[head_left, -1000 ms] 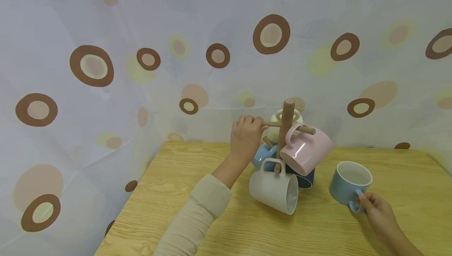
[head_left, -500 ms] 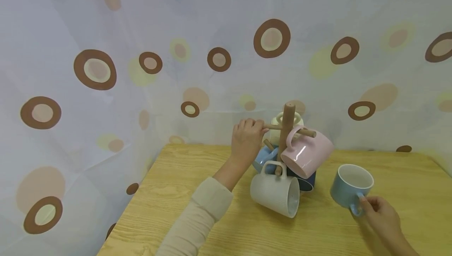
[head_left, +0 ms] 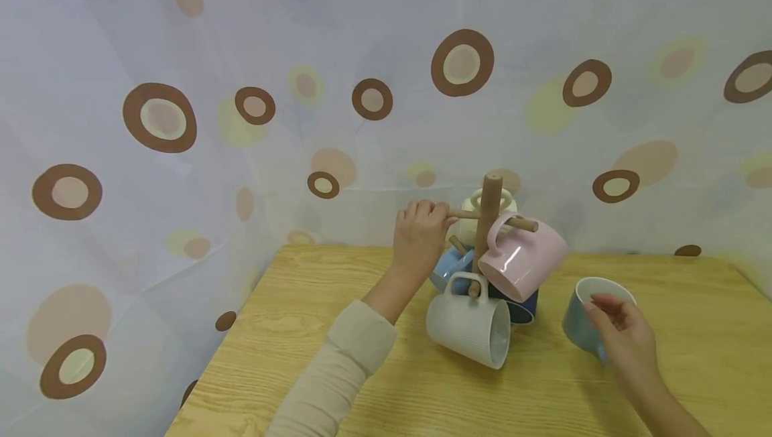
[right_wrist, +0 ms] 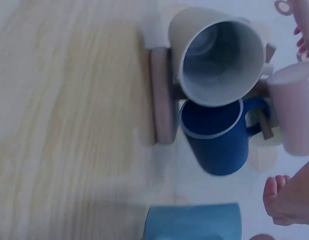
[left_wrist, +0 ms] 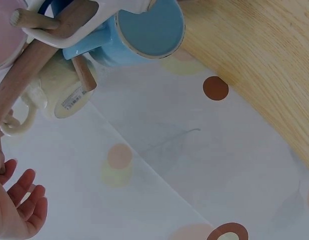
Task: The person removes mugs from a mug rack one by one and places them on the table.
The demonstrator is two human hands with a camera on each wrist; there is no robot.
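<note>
My left hand (head_left: 419, 239) pinches an upper peg of the wooden mug tree (head_left: 490, 202); in the left wrist view that hand (left_wrist: 19, 205) shows at the lower left, its other fingers loosely bent. To the right of the tree, a blue mug (head_left: 580, 323) with a white inside stands upright on the table. My right hand (head_left: 630, 340) is over its near right side, fingers loosely bent at the rim, hiding most of the handle. In the right wrist view this hand (right_wrist: 292, 197) appears apart from the blue mug (right_wrist: 194, 222).
On the tree hang a pink mug (head_left: 525, 256), a ribbed white mug (head_left: 461, 326), a light blue mug (head_left: 446, 266), a dark blue mug (right_wrist: 219, 145) and a cream mug (left_wrist: 54, 90). Behind the wooden table (head_left: 326, 330) is a patterned wall covering (head_left: 398, 35).
My right hand has let go of the blue mug's handle and risen up and left over the rim. The mug stays about where it was. My left hand keeps its hold on the peg.
</note>
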